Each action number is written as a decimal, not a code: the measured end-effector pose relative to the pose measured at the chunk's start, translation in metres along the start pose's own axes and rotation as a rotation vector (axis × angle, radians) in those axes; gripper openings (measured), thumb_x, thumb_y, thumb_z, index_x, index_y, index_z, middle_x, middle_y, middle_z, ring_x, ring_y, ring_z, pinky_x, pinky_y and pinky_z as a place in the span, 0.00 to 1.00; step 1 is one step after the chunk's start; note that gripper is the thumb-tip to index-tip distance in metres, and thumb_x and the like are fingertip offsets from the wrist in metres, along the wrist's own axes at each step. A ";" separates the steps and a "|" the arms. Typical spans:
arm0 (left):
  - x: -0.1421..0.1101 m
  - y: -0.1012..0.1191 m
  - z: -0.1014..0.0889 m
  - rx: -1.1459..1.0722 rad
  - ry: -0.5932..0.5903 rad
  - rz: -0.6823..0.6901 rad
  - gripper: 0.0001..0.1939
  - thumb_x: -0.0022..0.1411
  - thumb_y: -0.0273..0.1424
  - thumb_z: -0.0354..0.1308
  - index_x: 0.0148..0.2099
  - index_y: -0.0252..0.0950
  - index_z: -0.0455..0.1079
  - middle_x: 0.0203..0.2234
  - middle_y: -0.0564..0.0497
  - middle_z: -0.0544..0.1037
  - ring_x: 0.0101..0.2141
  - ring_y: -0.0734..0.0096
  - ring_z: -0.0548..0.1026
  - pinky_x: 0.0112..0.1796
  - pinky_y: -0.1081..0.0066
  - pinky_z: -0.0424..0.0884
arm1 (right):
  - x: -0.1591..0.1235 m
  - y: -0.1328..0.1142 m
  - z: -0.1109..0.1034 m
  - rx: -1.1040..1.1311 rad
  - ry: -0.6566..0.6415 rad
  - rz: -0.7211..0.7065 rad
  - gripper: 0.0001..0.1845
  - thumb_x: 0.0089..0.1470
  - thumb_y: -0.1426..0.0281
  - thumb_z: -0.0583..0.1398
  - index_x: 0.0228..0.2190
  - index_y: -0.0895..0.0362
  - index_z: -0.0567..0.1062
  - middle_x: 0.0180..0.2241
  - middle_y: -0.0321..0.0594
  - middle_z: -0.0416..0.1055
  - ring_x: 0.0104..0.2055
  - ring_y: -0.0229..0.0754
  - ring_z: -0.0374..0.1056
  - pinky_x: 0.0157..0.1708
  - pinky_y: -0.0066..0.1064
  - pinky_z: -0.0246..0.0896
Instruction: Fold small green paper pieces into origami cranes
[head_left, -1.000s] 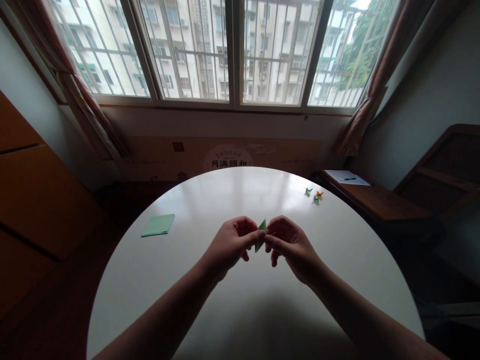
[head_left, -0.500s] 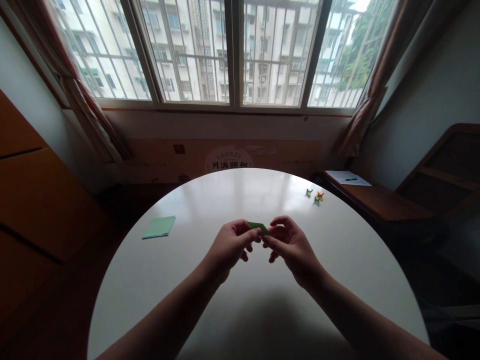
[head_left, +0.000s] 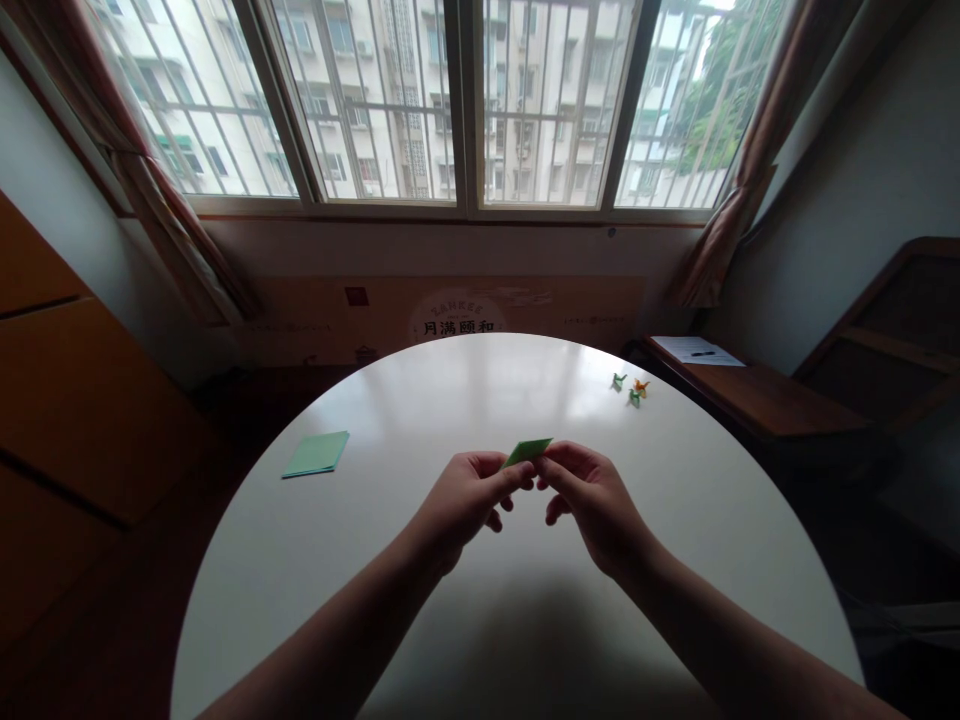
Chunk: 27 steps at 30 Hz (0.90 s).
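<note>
A small piece of folded green paper (head_left: 527, 452) is held up over the white round table (head_left: 480, 640), between my two hands. My left hand (head_left: 471, 497) pinches its lower left part, thumb in front. With thumb and fingers closed, my right hand (head_left: 583, 487) grips the paper at its lower right edge. The fingertips of both hands nearly meet below the paper and cover part of it. The other fingers of each hand curl loosely underneath.
A stack of green paper squares (head_left: 316, 455) lies on the table's left side. Several small folded paper figures, green (head_left: 634, 397) and orange (head_left: 640, 387), stand at the far right. Beyond the table is a wooden bench (head_left: 795, 410) bearing a paper sheet (head_left: 694, 350) and a pen (head_left: 703, 353).
Between my fingers the folded paper has turned, from an upright diamond to lying flatter and slanting up to the right. Both hands stay at nearly the same place.
</note>
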<state>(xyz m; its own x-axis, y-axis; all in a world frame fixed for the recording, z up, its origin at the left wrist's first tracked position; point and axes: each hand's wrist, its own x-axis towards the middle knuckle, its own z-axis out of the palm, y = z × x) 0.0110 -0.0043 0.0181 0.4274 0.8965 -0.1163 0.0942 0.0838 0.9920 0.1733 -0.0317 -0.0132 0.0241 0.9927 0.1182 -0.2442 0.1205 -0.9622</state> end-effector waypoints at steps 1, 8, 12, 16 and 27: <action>0.000 0.000 -0.001 0.028 -0.001 0.016 0.16 0.55 0.42 0.65 0.33 0.32 0.77 0.27 0.49 0.75 0.25 0.74 0.67 0.20 0.78 0.61 | 0.000 0.000 0.000 0.005 0.012 0.007 0.12 0.49 0.61 0.69 0.30 0.57 0.79 0.27 0.39 0.70 0.31 0.40 0.65 0.17 0.23 0.62; -0.003 0.002 -0.003 0.232 0.201 0.318 0.16 0.57 0.38 0.66 0.44 0.35 0.75 0.32 0.47 0.80 0.32 0.65 0.76 0.23 0.74 0.70 | 0.000 -0.003 -0.001 0.017 0.043 0.033 0.11 0.47 0.62 0.69 0.29 0.56 0.80 0.26 0.38 0.69 0.30 0.40 0.63 0.15 0.21 0.60; -0.005 0.003 0.000 0.281 0.257 0.387 0.10 0.57 0.33 0.65 0.41 0.35 0.77 0.31 0.47 0.81 0.31 0.64 0.78 0.25 0.73 0.72 | -0.001 -0.001 -0.001 0.010 0.047 0.000 0.11 0.47 0.62 0.70 0.31 0.56 0.82 0.27 0.39 0.71 0.30 0.39 0.65 0.17 0.22 0.63; -0.005 0.002 0.003 0.234 0.300 0.421 0.09 0.56 0.32 0.66 0.39 0.34 0.77 0.29 0.48 0.81 0.29 0.66 0.78 0.24 0.74 0.72 | -0.002 0.002 0.000 -0.022 0.033 -0.035 0.13 0.48 0.61 0.70 0.35 0.55 0.83 0.29 0.40 0.74 0.31 0.40 0.67 0.18 0.23 0.65; -0.004 -0.007 0.004 0.418 0.361 0.714 0.09 0.58 0.27 0.65 0.42 0.39 0.80 0.37 0.49 0.81 0.28 0.73 0.76 0.22 0.78 0.72 | -0.006 0.003 0.004 -0.018 0.004 -0.039 0.14 0.50 0.61 0.69 0.36 0.55 0.83 0.30 0.42 0.75 0.31 0.40 0.67 0.19 0.24 0.65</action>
<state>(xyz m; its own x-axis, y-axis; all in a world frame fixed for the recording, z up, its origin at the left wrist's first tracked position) 0.0124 -0.0098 0.0109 0.2081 0.7622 0.6130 0.2638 -0.6472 0.7152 0.1683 -0.0370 -0.0162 0.0371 0.9873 0.1543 -0.2260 0.1587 -0.9611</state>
